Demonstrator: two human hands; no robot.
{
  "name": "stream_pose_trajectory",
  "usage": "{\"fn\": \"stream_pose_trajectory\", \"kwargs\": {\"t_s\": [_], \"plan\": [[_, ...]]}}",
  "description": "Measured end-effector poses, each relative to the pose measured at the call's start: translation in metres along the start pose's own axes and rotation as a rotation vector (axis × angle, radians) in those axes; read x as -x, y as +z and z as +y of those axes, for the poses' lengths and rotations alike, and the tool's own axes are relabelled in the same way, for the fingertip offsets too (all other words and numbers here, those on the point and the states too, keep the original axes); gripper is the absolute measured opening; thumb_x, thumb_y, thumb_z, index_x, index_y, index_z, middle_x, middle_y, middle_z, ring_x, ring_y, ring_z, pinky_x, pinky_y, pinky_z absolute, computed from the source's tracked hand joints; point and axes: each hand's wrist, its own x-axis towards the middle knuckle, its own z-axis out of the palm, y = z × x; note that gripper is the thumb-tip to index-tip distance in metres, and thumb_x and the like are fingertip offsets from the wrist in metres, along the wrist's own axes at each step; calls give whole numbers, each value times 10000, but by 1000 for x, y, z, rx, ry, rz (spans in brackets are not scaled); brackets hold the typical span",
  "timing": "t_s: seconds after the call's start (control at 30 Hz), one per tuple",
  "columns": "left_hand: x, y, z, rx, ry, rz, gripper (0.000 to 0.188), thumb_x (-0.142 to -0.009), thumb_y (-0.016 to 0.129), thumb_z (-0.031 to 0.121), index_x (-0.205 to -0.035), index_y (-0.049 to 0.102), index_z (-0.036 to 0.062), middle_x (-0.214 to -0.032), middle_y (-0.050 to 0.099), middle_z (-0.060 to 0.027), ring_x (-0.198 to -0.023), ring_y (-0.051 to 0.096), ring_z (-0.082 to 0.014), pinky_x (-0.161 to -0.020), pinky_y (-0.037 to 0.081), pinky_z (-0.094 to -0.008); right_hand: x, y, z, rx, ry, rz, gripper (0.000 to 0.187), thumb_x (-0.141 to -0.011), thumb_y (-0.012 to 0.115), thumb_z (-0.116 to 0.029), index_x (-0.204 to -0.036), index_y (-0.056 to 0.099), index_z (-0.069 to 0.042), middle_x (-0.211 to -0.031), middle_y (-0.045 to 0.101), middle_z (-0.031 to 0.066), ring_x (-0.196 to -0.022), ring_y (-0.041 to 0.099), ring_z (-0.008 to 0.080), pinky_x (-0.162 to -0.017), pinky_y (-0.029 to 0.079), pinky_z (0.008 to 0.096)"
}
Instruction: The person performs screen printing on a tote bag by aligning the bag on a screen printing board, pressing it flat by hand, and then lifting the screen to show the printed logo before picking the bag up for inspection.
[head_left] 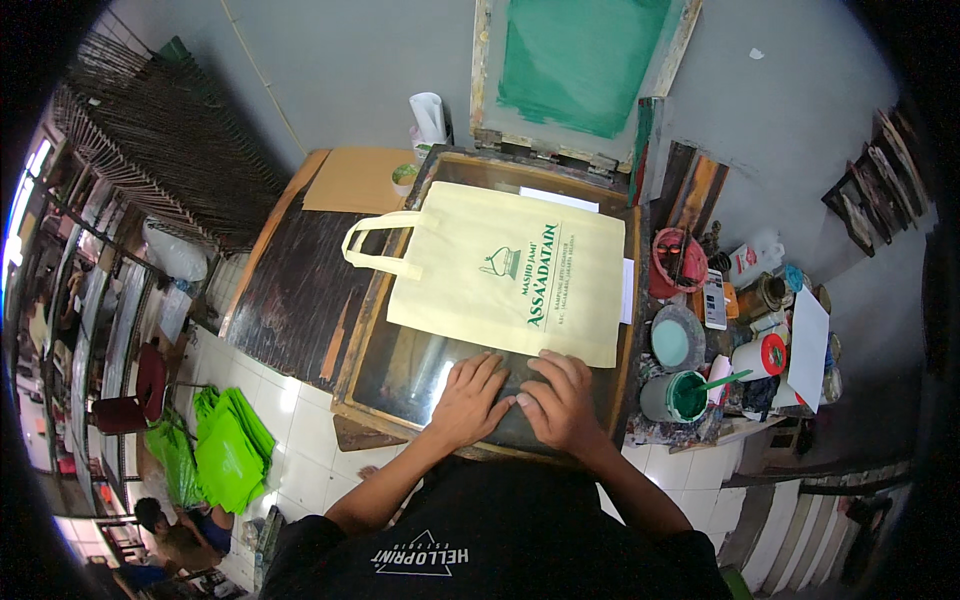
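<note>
A pale yellow tote bag (460, 270) lies flat on a glass-topped, wood-framed printing table (400, 375), its handles pointing left. Green lettering and a small dome-like emblem (503, 263) are printed on it, turned sideways. My left hand (468, 402) rests at the bag's near edge, fingers extended and lying down. Beside it, my right hand (562, 405) has loosely bent fingers, their tips over the same edge. The two thumbs almost meet above the glass. Neither hand appears to grip the bag. Behind the table, a screen-printing frame (585, 65) with a green-stained mesh stands raised.
On the right, a cluttered side table holds a pot of green ink (665, 398) with a green spatula, a grey bowl (678, 338), a red basket (668, 285) and a phone (714, 300). Bright green bags (232, 450) lie lower left. Another person (185, 535) sits beyond them.
</note>
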Motion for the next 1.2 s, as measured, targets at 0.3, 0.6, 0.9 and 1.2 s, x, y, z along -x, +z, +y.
{"fn": "stream_pose_trajectory", "kwargs": {"t_s": [0.3, 0.6, 0.9, 1.2], "plan": [[1, 2, -2, 89, -12, 27, 535, -977, 708, 298, -1381, 578, -28, -1469, 547, -225, -1380, 488, -412, -1141, 377, -532, 20, 16, 11, -22, 19, -33, 130, -920, 745, -139, -977, 712, -28, -1264, 659, 174, -1290, 583, 361, -1102, 380, 554], [11, 2, 1, 63, -11, 23, 525, -960, 733, 297, -1372, 597, 1, -1396, 570, -192, -1336, 507, -398, -1117, 389, -521, 28, 10, 12, -23, 90, 18, 143, -934, 739, -167, -1006, 697, -51, -1235, 647, 158, -1278, 580, 363, -1089, 407, 566], [9, -3, -2, 32, 22, 24, 560, -959, 730, 307, -1405, 584, 4, -1365, 586, -178, -1314, 522, -377, -1095, 396, -490, 21, 7, 10, 1, 8, -21, 139, -895, 768, -157, -973, 713, -56, -1147, 652, 121, -1231, 597, 324, -1059, 384, 527], [12, -1, -2, 44, 7, 26, 553, -968, 717, 292, -1418, 575, 3, -1364, 588, -183, -1312, 522, -376, -1107, 395, -493, 14, 10, 2, -19, -27, 12, 152, -893, 772, -166, -956, 702, -47, -1054, 660, 110, -1148, 629, 326, -1019, 399, 521]]}}
